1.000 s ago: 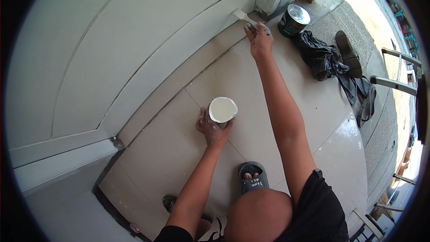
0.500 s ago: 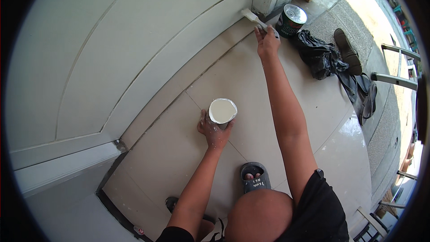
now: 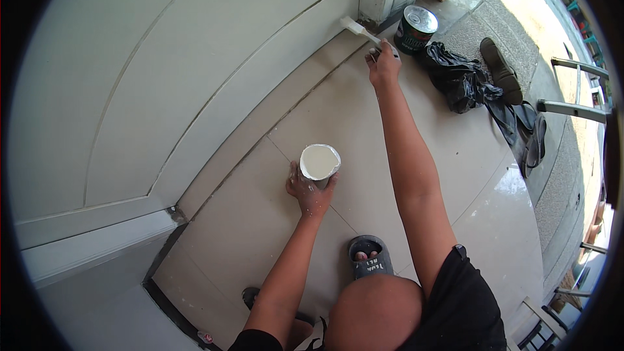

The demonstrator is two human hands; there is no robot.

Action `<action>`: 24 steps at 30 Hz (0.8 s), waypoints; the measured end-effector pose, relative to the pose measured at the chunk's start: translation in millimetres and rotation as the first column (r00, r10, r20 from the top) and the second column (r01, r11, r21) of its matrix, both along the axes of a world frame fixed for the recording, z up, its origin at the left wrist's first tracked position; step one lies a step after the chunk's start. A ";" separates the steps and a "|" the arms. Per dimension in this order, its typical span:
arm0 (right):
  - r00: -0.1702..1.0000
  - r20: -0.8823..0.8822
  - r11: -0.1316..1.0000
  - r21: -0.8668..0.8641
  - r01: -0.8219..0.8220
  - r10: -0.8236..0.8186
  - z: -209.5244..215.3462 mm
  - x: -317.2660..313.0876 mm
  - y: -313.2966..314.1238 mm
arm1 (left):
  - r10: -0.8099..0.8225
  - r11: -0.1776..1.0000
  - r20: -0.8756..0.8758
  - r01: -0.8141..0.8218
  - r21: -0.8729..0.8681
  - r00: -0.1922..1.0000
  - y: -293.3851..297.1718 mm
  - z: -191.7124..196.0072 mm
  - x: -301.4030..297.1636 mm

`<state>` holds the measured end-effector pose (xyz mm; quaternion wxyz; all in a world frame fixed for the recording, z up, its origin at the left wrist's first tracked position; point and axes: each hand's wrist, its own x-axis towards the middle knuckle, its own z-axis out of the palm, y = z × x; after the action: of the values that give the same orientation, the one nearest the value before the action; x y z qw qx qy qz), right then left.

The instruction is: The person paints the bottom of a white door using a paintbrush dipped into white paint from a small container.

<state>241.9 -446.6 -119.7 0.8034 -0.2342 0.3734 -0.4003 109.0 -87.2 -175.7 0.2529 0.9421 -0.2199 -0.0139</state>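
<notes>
While the left hand grips the white paint cup on the floor tile as before, the right hand, clenched on the paintbrush, has slid further right along the door bottom, bristles now at the corner beside the paint can. Brush handle mostly hidden by fingers; black bag contents unclear; the back foot is cut off behind the arm.

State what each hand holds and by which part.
Left hand grips a cup of white paint around its side. Right hand holds a paintbrush by its handle.
</notes>
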 end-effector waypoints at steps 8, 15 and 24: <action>0.977 -0.166 0.976 -0.148 -0.157 0.132 -3.7 10.8 28.6 | 0.001 1.000 -0.020 -0.001 -0.015 1.000 0.2 -0.6 2.4; 0.991 -0.128 0.985 -0.170 0.014 -0.037 9.7 18.3 8.2 | -0.011 1.000 -0.031 0.011 -0.007 0.999 8.6 -1.6 4.1; 0.974 -0.079 0.959 -0.210 0.193 -0.213 11.1 27.9 -15.6 | -0.019 0.999 -0.076 0.017 -0.028 0.997 2.4 7.4 3.6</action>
<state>269.8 -462.2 -108.6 0.7103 -0.2946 0.3933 -0.5039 112.6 -84.8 -168.3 0.2739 0.9352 -0.2189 -0.0492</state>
